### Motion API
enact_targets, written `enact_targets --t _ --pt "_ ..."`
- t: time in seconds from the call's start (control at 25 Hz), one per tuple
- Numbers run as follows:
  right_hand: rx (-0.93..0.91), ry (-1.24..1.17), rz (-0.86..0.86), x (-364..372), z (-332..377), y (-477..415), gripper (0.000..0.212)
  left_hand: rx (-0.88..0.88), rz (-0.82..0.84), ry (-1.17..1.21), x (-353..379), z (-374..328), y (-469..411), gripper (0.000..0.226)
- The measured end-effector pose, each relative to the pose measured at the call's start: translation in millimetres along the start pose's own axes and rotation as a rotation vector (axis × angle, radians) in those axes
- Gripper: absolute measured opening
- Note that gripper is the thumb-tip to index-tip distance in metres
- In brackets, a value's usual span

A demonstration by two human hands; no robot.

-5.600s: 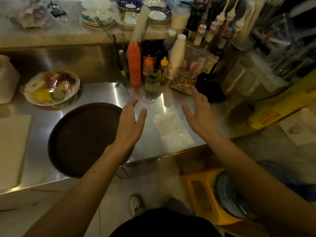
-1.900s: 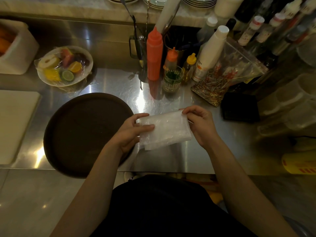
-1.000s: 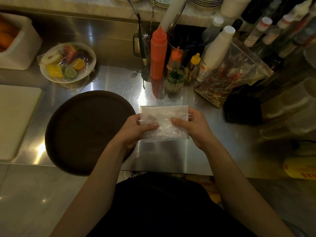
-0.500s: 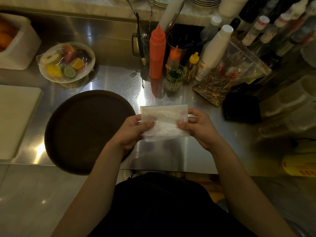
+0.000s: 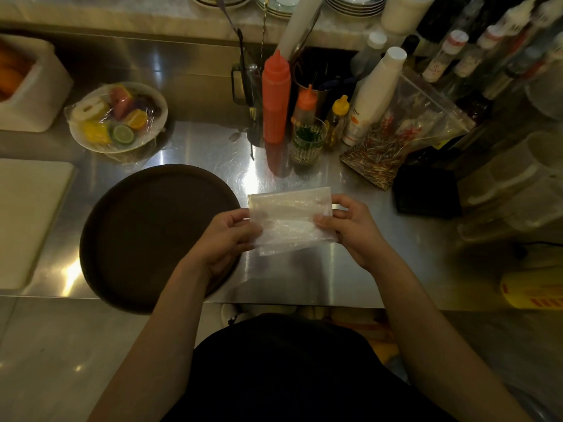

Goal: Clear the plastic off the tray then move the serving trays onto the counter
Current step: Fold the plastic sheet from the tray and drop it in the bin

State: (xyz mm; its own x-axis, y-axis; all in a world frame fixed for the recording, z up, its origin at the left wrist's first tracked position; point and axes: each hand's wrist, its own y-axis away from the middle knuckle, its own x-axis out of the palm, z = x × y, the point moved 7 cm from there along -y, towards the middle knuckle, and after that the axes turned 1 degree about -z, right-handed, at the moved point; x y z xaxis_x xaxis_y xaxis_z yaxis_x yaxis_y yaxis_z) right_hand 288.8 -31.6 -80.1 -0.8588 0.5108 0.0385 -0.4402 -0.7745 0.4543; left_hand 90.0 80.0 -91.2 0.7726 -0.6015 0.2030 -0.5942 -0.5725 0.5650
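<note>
A folded stack of clear plastic bags [image 5: 289,219] is held just above the steel counter [image 5: 380,239], right of the tray. My left hand [image 5: 227,239] pinches its left edge and my right hand [image 5: 350,226] pinches its right edge, thumbs on top. The round dark brown serving tray [image 5: 143,233] lies flat on the counter to the left, its near rim hanging over the counter's front edge. My left wrist covers part of the tray's right rim.
Behind the plastic stand a red squeeze bottle [image 5: 275,95], smaller sauce bottles, a glass of herbs [image 5: 307,140] and a bag of toothpicks [image 5: 396,132]. A wrapped fruit plate [image 5: 117,117] sits back left, a white cutting board [image 5: 27,220] far left, a black box [image 5: 426,193] at right.
Both hands picked the plastic up off the counter and turned it level. Over the last second my fingers shifted along its edges; the tray stayed put.
</note>
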Motion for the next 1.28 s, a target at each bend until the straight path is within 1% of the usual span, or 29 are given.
enact_targets --t 0.16,0.24,0.28,0.4,0.48,0.56,0.72,0.84,1.0,1.08,1.2,1.28 --pt "0.015 0.019 0.026 9.3 -3.9 1.2 0.041 0.004 -0.038 0.022 -6.1 4.6 5.8 0.029" --pt "0.03 0.083 0.049 15.9 -6.2 2.1 0.044 0.029 -0.094 0.042 -12.3 4.8 8.9 0.03" --pt "0.031 0.126 0.051 19.2 -7.3 1.7 0.047 0.041 -0.125 0.057 -18.1 3.9 10.5 0.034" --pt "-0.001 0.169 -0.007 29.1 -5.2 1.6 0.057 0.066 -0.241 0.093 -40.1 3.9 15.4 0.045" --pt "-0.034 0.174 -0.069 39.6 -1.4 2.0 0.058 0.121 -0.315 0.055 -54.2 3.7 20.2 0.04" --pt "-0.075 0.207 -0.102 53.9 1.2 0.8 0.052 0.2 -0.356 -0.031 -66.2 2.4 25.5 0.031" --pt "-0.152 0.292 -0.092 87.1 0.2 -3.9 0.025 0.309 -0.375 -0.217 -92.7 -0.6 36.0 0.015" --pt "-0.16 0.32 -0.092 112.1 -2.9 -7.7 0.02 0.334 -0.399 -0.256 -116.6 -1.6 45.5 0.018" --pt "-0.2 0.346 -0.064 149.9 -2.4 -9.0 0.021 0.351 -0.477 -0.261 -150.4 3.9 65.0 0.027" --pt "-0.218 0.367 -0.035 165.9 -2.4 -8.8 0.023 0.327 -0.509 -0.241 -162.0 10.4 76.5 0.031" --pt "-0.223 0.424 0.087 192.6 -3.7 -8.2 0.027 0.282 -0.587 -0.163 -174.8 23.2 100.6 0.04" --pt "-0.241 0.461 0.188 208.1 -2.6 -7.4 0.031 0.292 -0.653 -0.109 -178.7 30.5 118.4 0.044"
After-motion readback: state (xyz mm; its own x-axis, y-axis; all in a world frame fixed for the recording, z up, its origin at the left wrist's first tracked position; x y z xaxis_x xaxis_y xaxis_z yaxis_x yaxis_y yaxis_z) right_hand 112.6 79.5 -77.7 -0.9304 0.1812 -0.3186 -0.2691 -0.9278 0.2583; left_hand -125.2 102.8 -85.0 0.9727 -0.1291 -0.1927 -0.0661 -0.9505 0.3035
